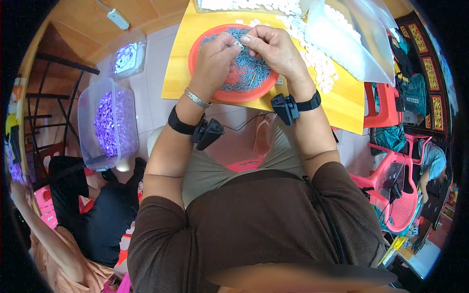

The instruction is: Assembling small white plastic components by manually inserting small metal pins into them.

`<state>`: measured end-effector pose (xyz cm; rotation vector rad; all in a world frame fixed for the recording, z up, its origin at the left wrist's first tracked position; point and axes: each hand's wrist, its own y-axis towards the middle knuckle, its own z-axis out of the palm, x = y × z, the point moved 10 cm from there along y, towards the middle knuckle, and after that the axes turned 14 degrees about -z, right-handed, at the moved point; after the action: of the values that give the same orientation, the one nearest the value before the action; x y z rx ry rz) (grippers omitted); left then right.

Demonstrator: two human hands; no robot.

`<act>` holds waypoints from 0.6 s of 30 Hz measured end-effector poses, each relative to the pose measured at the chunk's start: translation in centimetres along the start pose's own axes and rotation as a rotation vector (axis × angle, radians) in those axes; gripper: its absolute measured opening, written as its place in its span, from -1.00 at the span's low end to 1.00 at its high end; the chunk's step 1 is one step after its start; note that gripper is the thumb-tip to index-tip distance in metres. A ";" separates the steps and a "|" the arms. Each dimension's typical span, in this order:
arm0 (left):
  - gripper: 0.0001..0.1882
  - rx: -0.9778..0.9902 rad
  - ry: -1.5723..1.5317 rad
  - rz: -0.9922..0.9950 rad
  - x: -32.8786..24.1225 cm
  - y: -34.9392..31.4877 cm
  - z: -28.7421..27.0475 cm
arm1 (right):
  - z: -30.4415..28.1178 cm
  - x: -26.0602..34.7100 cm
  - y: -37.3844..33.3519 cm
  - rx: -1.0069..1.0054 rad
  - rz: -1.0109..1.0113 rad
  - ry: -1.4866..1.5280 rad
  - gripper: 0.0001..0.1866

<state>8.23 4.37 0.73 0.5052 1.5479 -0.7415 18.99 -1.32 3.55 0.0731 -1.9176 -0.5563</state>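
Over a round red tray my two hands meet, fingertips close together. A small white piece shows between them, too small to name exactly. My left hand is closed in a pinch at its left side. My right hand is closed too, thumb and forefinger pressed at the other side of the piece. Beneath the hands the tray is strewn with many thin blue-grey pieces, shaped like short screws or nails. Some red tray bottom shows among them.
The yellow table holds scattered white pieces, a tipped clear bin and another clear container of white pieces. Bins of purple pieces stand on the floor at left, near a seated person. Pink chairs stand right.
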 end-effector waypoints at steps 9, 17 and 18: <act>-0.87 0.000 0.052 0.056 0.2 0.2 0.0 | 0.5 0.4 -0.1 0.041 -0.019 -0.143 -0.73; -0.89 0.046 0.026 0.041 0.0 -0.3 0.4 | 0.8 1.3 0.0 0.124 -0.074 -0.257 -0.72; -0.89 0.049 0.026 0.041 -0.2 -0.3 0.4 | 0.9 1.2 0.0 0.130 -0.075 -0.263 -0.72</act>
<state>8.32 3.86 0.96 0.5837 1.5423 -0.7456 17.71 -1.37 4.36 0.1624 -2.2144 -0.5100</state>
